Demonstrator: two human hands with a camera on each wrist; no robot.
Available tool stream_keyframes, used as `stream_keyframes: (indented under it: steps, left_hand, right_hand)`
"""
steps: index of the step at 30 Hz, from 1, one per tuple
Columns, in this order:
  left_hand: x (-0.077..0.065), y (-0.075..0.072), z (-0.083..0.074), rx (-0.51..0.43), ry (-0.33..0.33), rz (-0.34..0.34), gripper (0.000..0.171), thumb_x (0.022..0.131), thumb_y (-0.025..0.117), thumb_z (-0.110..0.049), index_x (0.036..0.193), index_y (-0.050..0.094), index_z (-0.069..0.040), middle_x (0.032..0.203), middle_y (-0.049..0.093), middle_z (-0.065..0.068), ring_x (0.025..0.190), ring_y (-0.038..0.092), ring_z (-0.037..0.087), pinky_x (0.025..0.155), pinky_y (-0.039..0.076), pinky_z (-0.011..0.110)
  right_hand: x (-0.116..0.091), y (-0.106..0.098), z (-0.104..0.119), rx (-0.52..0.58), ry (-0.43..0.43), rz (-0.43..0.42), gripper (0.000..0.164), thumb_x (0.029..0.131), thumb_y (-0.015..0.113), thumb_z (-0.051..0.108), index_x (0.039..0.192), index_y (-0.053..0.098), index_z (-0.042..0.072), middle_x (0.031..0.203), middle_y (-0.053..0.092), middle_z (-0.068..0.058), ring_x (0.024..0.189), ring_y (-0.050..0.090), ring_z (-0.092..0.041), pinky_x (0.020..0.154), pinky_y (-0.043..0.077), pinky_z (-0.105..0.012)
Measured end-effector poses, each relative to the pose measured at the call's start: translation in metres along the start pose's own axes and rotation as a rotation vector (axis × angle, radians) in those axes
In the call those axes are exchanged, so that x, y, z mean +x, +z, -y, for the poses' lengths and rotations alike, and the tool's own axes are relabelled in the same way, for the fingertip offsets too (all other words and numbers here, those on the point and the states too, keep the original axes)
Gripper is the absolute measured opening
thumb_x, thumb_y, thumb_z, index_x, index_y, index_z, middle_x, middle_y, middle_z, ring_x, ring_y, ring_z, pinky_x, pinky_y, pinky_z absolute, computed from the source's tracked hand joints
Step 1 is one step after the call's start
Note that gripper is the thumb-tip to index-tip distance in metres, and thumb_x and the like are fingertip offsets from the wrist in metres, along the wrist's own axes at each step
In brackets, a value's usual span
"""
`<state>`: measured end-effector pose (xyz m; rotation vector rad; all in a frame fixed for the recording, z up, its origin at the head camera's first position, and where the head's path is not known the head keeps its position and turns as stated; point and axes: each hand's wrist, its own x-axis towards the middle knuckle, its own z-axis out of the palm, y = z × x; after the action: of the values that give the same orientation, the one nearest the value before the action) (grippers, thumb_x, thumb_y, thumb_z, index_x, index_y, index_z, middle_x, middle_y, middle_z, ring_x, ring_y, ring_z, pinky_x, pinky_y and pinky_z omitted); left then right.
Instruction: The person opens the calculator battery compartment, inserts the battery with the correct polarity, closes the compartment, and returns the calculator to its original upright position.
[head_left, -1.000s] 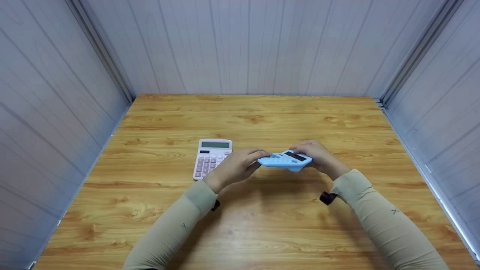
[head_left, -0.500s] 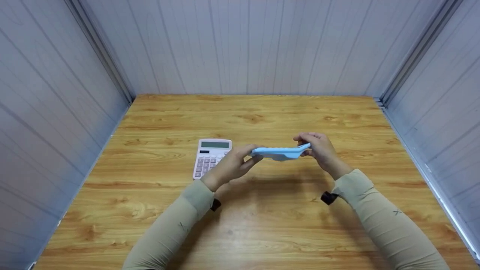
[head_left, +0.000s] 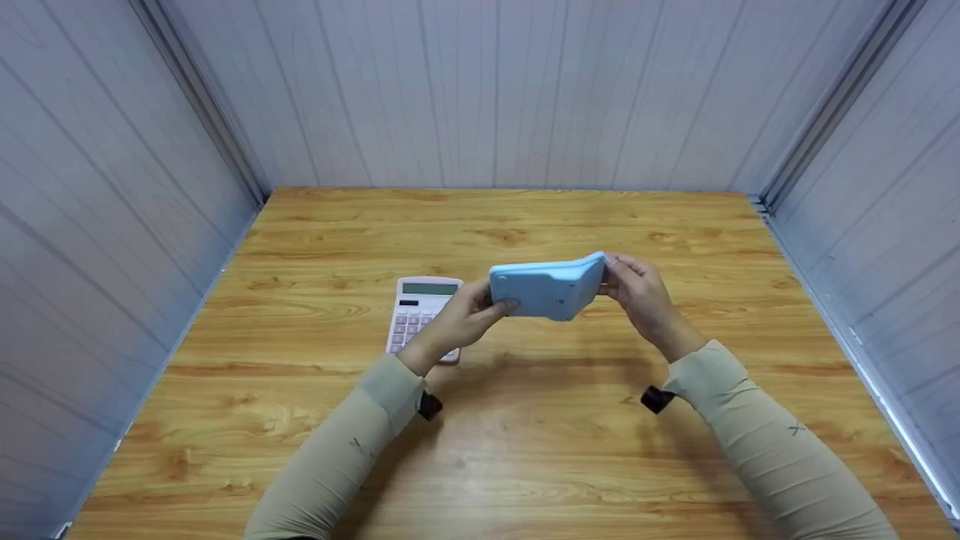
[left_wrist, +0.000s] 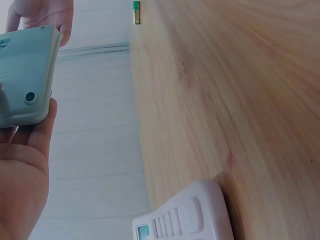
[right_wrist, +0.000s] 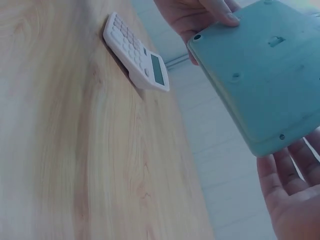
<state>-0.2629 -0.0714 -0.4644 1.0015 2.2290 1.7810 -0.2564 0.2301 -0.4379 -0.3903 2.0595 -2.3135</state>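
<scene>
A light blue calculator (head_left: 534, 294) is held up above the table, tilted so that its underside faces the head camera. My left hand (head_left: 459, 321) grips its left end, with the thumb across the back and the fingers on the far side. At the opposite end, my right hand (head_left: 643, 300) holds the raised edge with its fingertips. Screw holes and a small catch show on the calculator's back (right_wrist: 260, 75) in the right wrist view. Its keys and display are turned away. A pink calculator (head_left: 409, 319) lies face up on the table, partly covered by my left hand and wrist.
The wood-grain table (head_left: 300, 435) is enclosed by pale panelled walls (head_left: 495, 97) at the back and sides. In the left wrist view, a small green and gold battery (left_wrist: 136, 13) lies near the table's edge.
The blue calculator has risen and tipped from showing its keys to showing its underside. Both hands have stayed at its ends, the right one shifting its fingers. The pink calculator has not moved.
</scene>
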Motion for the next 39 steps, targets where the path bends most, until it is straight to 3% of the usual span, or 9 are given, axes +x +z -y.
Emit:
stream_keyframes:
  steps: [6,13,23,31,39]
  left_hand:
    - [0.002,-0.005,-0.001,-0.084,-0.054,-0.006,0.044,0.11,0.062,-0.01,0.152,0.056,0.001,0.148,0.067,0.024,0.134,0.069,0.039,0.107,0.062,0.049]
    - [0.002,-0.009,0.0,-0.108,-0.082,0.007,0.045,0.111,0.061,-0.015,0.154,0.055,0.0,0.149,0.067,0.022,0.135,0.068,0.036,0.11,0.06,0.05]
    - [0.002,-0.007,0.0,-0.126,-0.166,-0.018,0.048,0.111,0.062,-0.017,0.156,0.052,-0.001,0.148,0.067,0.022,0.134,0.068,0.036,0.11,0.06,0.053]
    - [0.004,-0.004,-0.001,-0.157,-0.193,-0.055,0.052,0.113,0.058,-0.014,0.161,0.043,-0.001,0.15,0.064,0.024,0.135,0.067,0.038,0.107,0.061,0.052]
    - [0.003,0.0,0.001,-0.222,-0.25,-0.112,0.058,0.113,0.054,-0.01,0.166,0.032,-0.003,0.157,0.057,0.024,0.143,0.061,0.039,0.113,0.057,0.056]
  right_hand:
    - [-0.002,0.001,0.001,-0.009,-0.047,0.008,0.025,0.108,0.053,0.001,0.12,0.075,0.004,0.108,0.078,0.0,0.097,0.073,-0.015,0.087,0.064,-0.03]
    - [-0.001,0.002,0.001,-0.126,-0.056,0.009,0.026,0.102,0.066,-0.005,0.128,0.071,-0.002,0.111,0.078,0.002,0.104,0.073,-0.015,0.089,0.065,-0.029]
    - [-0.001,0.002,-0.002,-0.178,-0.033,0.007,0.025,0.105,0.067,-0.001,0.129,0.069,-0.007,0.108,0.077,0.001,0.101,0.073,-0.015,0.088,0.066,-0.029]
    - [0.0,0.005,-0.009,-0.17,0.031,-0.019,0.024,0.106,0.067,0.002,0.127,0.068,-0.009,0.103,0.075,0.001,0.095,0.072,-0.013,0.082,0.067,-0.029]
    - [0.002,0.01,-0.014,-0.158,0.14,-0.049,0.029,0.107,0.066,0.005,0.132,0.064,-0.009,0.105,0.076,0.002,0.098,0.076,-0.012,0.082,0.068,-0.029]
